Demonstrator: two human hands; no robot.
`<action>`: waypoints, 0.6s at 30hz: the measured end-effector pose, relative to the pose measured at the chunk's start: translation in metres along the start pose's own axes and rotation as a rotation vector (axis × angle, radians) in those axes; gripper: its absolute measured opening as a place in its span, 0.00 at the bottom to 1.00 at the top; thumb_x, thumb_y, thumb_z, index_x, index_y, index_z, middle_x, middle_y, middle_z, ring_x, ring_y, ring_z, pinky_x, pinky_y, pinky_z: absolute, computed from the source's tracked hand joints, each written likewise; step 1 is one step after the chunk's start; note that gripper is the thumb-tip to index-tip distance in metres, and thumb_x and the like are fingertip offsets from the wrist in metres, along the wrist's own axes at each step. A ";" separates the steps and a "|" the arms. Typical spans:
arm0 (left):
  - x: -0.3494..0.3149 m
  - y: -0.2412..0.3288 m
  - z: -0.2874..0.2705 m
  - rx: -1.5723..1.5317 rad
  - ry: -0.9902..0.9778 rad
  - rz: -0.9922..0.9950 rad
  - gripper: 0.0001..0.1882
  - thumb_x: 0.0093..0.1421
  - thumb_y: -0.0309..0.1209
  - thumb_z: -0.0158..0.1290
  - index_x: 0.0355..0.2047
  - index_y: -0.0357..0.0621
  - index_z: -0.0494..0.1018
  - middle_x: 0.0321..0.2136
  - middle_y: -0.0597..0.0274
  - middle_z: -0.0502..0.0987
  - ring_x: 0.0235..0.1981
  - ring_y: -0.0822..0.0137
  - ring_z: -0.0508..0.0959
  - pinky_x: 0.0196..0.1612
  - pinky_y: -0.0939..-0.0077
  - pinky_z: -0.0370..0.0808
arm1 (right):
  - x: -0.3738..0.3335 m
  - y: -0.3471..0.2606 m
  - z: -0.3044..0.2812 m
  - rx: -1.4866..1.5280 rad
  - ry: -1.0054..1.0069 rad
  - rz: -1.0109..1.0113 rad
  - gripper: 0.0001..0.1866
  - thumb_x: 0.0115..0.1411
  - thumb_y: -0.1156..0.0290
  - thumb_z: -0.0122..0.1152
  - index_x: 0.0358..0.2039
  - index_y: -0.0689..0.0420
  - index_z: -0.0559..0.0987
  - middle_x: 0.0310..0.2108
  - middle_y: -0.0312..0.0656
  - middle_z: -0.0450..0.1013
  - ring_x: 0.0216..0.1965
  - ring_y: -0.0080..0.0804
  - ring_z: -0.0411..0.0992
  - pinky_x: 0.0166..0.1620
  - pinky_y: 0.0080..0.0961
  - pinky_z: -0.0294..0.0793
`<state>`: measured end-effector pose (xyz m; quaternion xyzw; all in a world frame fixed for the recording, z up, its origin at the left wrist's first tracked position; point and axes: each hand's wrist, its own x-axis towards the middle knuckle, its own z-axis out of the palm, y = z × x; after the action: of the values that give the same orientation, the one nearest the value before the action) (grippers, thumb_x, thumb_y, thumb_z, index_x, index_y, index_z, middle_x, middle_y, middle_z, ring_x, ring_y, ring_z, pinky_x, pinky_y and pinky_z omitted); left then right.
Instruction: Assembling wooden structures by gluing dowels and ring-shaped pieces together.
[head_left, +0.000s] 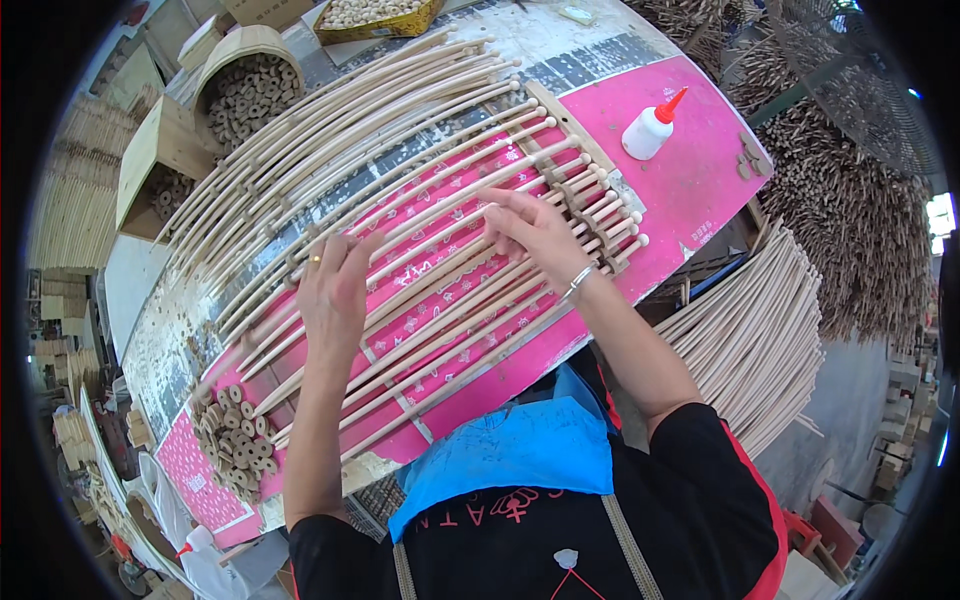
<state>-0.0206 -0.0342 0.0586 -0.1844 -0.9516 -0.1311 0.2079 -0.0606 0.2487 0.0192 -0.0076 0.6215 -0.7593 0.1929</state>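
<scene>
Currently, both bare hands hover low over a row of long, pale wooden sticks with round ball ends (430,287), which lie slantwise across a bright pink printed sheet (700,190) on a worn, pale worktable (165,320). The left hand (335,285), with a gold-coloured ring on one finger, is over the sticks toward their plain ends, its fingers curled; whether they grip a stick I cannot tell. The right hand (528,232), a silver bracelet (580,281) at its wrist, is nearer the ball ends, thumb and forefinger brought close together above the sticks; whether anything is pinched there is too small to tell. Beside the ball ends runs a pale, flat wooden strip (570,126).

Beyond it, near the sheet's far right edge, stands a white plastic bottle with a red pointed nozzle (648,133). Toward the near left corner, a heap of flat brown wooden discs with centre holes (240,440) lies next to the plain stick ends. More sticks lie to the far left, close to an angular wooden container holding small brown pieces (172,150). A yellow tray of pale round balls (385,30) sits at the far edge.
</scene>
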 end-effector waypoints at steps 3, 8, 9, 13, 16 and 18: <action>-0.027 0.015 -0.017 -0.006 -0.009 -0.022 0.20 0.54 0.18 0.56 0.47 0.47 0.83 0.35 0.61 0.75 0.37 0.59 0.77 0.39 0.64 0.76 | 0.000 0.011 0.028 0.422 0.027 0.080 0.21 0.70 0.53 0.65 0.51 0.57 0.77 0.30 0.31 0.77 0.27 0.15 0.74 0.29 0.13 0.72; -0.059 0.024 -0.035 -0.016 0.065 -0.108 0.21 0.53 0.16 0.58 0.46 0.47 0.84 0.36 0.61 0.77 0.37 0.59 0.78 0.39 0.66 0.77 | -0.007 0.022 0.054 0.276 0.079 0.110 0.21 0.67 0.49 0.68 0.42 0.52 0.74 0.28 0.31 0.77 0.25 0.15 0.74 0.27 0.13 0.72; -0.061 0.026 -0.039 -0.010 0.085 -0.132 0.21 0.52 0.15 0.59 0.46 0.46 0.84 0.35 0.61 0.77 0.37 0.59 0.78 0.39 0.66 0.77 | -0.009 0.022 0.056 0.275 0.075 0.112 0.21 0.67 0.49 0.68 0.42 0.52 0.74 0.28 0.31 0.77 0.25 0.15 0.74 0.27 0.13 0.72; -0.070 0.034 -0.056 -0.036 0.106 -0.053 0.21 0.51 0.17 0.59 0.46 0.45 0.84 0.35 0.61 0.78 0.38 0.60 0.78 0.39 0.67 0.77 | -0.017 0.009 0.076 0.338 0.010 0.078 0.21 0.70 0.49 0.64 0.41 0.56 0.79 0.24 0.33 0.76 0.22 0.16 0.74 0.24 0.12 0.71; -0.074 0.033 -0.066 -0.071 0.086 -0.028 0.20 0.55 0.22 0.60 0.49 0.47 0.83 0.39 0.61 0.80 0.40 0.59 0.79 0.44 0.64 0.76 | -0.021 0.001 0.075 0.255 0.006 -0.021 0.19 0.72 0.52 0.60 0.36 0.57 0.84 0.22 0.34 0.77 0.22 0.17 0.74 0.26 0.15 0.72; -0.078 0.031 -0.085 0.003 0.058 -0.101 0.25 0.58 0.30 0.65 0.57 0.50 0.79 0.47 0.60 0.80 0.48 0.58 0.79 0.52 0.60 0.73 | -0.017 -0.009 0.043 0.189 0.075 -0.108 0.18 0.74 0.52 0.58 0.36 0.54 0.81 0.23 0.29 0.73 0.22 0.16 0.70 0.27 0.15 0.72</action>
<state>0.0871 -0.0573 0.1045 -0.1321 -0.9534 -0.1454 0.2289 -0.0370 0.2148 0.0415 0.0057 0.5525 -0.8236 0.1282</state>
